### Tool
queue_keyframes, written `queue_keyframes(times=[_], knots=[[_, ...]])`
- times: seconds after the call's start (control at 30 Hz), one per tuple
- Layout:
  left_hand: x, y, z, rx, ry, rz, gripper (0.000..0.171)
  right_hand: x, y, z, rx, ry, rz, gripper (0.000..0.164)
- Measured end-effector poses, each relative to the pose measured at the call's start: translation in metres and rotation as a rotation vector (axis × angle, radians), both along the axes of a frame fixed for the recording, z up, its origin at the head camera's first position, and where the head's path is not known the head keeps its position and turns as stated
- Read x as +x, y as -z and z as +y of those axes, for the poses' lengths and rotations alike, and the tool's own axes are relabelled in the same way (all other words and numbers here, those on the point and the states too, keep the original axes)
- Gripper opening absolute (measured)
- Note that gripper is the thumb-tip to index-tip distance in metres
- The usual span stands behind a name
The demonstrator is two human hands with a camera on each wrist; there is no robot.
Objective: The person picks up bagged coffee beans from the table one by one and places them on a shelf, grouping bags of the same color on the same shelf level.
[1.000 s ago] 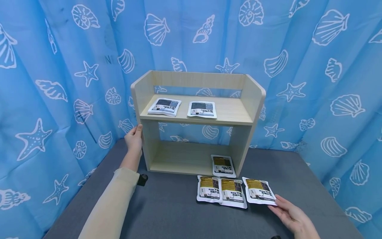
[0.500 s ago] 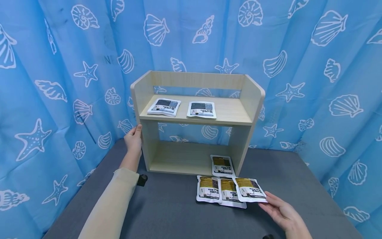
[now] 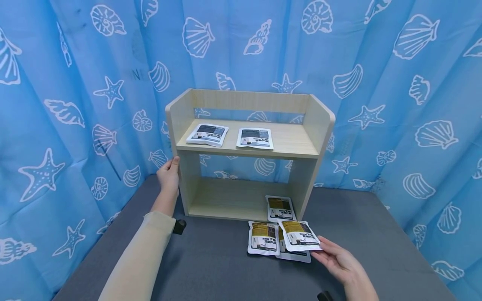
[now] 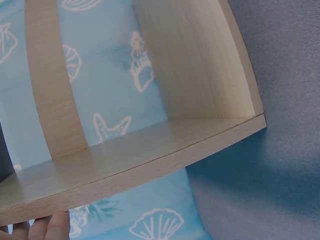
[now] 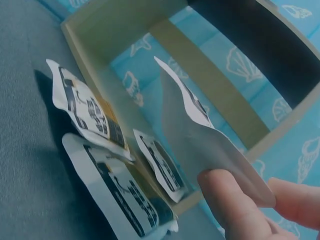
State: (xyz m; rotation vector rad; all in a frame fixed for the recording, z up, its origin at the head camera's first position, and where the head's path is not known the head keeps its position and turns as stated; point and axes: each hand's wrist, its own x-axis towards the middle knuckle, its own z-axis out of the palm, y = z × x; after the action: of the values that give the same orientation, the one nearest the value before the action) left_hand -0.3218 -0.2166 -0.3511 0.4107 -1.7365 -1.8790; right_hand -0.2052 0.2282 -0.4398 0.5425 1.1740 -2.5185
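Note:
My right hand (image 3: pixel 340 263) pinches a white-edged pouch (image 3: pixel 300 236) with a brown and white printed label by its near right corner. In the right wrist view, the thumb lies against the back of this tilted pouch (image 5: pixel 200 145). It is raised over another pouch (image 3: pixel 294 255) lying on the table, covering much of it in the head view. A similar pouch (image 3: pixel 263 238) lies to the left, and one more pouch (image 3: pixel 280 209) rests at the right end of the lower shelf. My left hand (image 3: pixel 169 175) grips the left side panel of the pale wooden shelf unit (image 3: pixel 248 153).
Two pouches with blue-grey labels, a left one (image 3: pixel 207 135) and a right one (image 3: pixel 255 138), lie on the upper shelf. A dark grey cloth (image 3: pixel 211 259) covers the table. Behind and at both sides hangs a blue shell-print curtain (image 3: pixel 241 50).
My right hand has carried its pouch leftward from the table's right side until it overlaps the middle pouch. The left hand has stayed on the side panel.

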Motion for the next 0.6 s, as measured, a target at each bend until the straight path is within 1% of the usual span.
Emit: queue_keyframes(times=[0.23, 0.47, 0.6], knots=[[-0.001, 0.001, -0.001, -0.008, 0.002, -0.003, 0.054, -0.005, -0.001, -0.012, 0.0, -0.055, 0.035, 0.071], [-0.001, 0.0, -0.001, -0.007, -0.002, -0.015, 0.054, -0.008, -0.002, -0.023, -0.018, -0.064, 0.038, 0.068], [0.001, -0.002, -0.001, -0.013, 0.005, -0.004, 0.053, -0.011, -0.001, -0.03, -0.015, -0.081, 0.051, 0.065]])
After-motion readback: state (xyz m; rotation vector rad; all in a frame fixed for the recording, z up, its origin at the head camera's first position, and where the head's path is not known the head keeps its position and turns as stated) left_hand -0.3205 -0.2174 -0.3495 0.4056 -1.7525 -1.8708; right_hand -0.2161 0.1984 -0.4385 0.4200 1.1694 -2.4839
